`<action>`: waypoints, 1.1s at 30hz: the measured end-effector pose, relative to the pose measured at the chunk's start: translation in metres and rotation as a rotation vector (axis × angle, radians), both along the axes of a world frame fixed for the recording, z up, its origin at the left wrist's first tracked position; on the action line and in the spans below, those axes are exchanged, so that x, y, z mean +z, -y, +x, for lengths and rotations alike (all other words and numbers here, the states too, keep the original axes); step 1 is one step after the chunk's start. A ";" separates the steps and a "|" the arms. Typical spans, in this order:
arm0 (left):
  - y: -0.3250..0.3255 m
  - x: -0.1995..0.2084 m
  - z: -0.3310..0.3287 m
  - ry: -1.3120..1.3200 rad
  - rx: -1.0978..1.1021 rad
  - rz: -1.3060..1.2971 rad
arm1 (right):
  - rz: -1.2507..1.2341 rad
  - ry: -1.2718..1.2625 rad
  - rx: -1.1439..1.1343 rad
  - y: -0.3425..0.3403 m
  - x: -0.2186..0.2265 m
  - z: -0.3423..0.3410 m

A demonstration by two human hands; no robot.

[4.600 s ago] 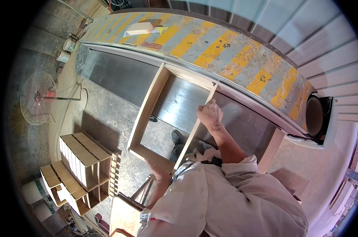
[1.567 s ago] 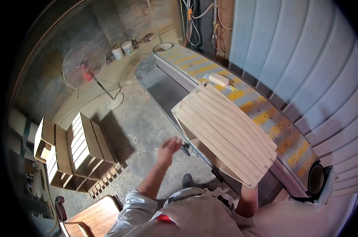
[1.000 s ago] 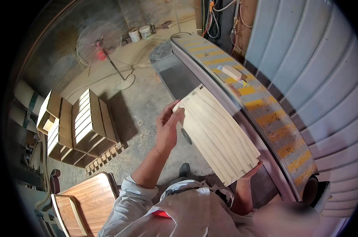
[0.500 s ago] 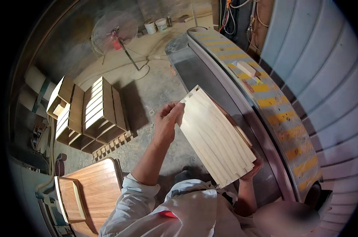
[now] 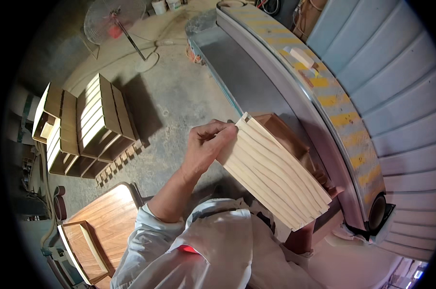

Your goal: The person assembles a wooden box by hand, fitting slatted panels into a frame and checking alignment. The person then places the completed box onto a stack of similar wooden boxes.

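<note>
In front of me I hold a wooden drawer box point(image 5: 277, 174), tilted, its pale side panel with wavy grain turned up toward me. Notched joints show at both ends of that panel, and a browner, shaded inside shows past its far edge. My left hand point(image 5: 209, 147) pinches the upper left corner, thumb on the panel. My right hand point(image 5: 335, 190) grips the lower right end; the box hides most of it, with only some fingers and the wrist showing. Beyond the box runs the grey metal table point(image 5: 249, 77) of a long belt sanding machine point(image 5: 295, 103).
Yellow stripes mark the machine's top, where a pale block point(image 5: 302, 58) lies. On the left, stacked wooden boxes point(image 5: 90, 125) stand on a pallet point(image 5: 119, 164). Nearer is a wood-topped surface point(image 5: 114, 207) bearing a wooden frame point(image 5: 85, 250). A pedestal fan point(image 5: 114, 21) stands far back.
The view has shifted, so the surroundings sit further left and up. The box has turned and tilted, showing more of its brown inside. Both hands still hold it.
</note>
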State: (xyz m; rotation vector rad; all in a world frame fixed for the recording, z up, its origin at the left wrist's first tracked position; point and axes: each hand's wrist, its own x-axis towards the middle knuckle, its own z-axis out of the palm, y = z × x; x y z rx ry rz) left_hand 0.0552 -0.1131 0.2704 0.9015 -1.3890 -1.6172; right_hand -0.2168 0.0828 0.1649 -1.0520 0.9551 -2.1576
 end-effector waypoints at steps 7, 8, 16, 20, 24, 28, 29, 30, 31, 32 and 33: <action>-0.018 -0.008 0.037 -0.018 -0.084 0.050 | 0.082 -0.020 -0.077 -0.020 0.016 0.031; -0.019 -0.010 0.041 -0.008 -0.087 0.042 | 0.053 -0.113 -0.105 -0.014 0.022 0.037; -0.028 -0.018 0.065 0.044 -0.088 -0.014 | 0.490 -0.208 -0.331 -0.043 0.017 0.067; -0.035 -0.023 0.071 0.079 -0.082 -0.081 | 0.415 -0.192 -0.241 -0.028 0.034 0.075; -0.036 -0.025 0.069 0.095 -0.107 -0.093 | 0.425 -0.227 -0.279 -0.023 0.045 0.078; -0.037 -0.028 0.073 0.106 -0.066 -0.113 | 0.260 -0.312 -0.231 -0.022 0.021 0.070; -0.037 -0.030 0.073 0.106 -0.065 -0.117 | 0.273 -0.312 -0.271 -0.022 0.022 0.073; -0.037 -0.031 0.073 0.106 -0.064 -0.121 | 0.277 -0.341 -0.222 -0.024 0.020 0.069; -0.037 -0.031 0.074 0.109 -0.065 -0.129 | 0.280 -0.369 -0.173 -0.029 0.018 0.060; -0.037 -0.030 0.074 0.111 -0.065 -0.137 | 0.282 -0.397 -0.123 -0.032 0.017 0.056; -0.037 -0.031 0.075 0.115 -0.068 -0.146 | 0.285 -0.393 -0.083 -0.032 0.017 0.057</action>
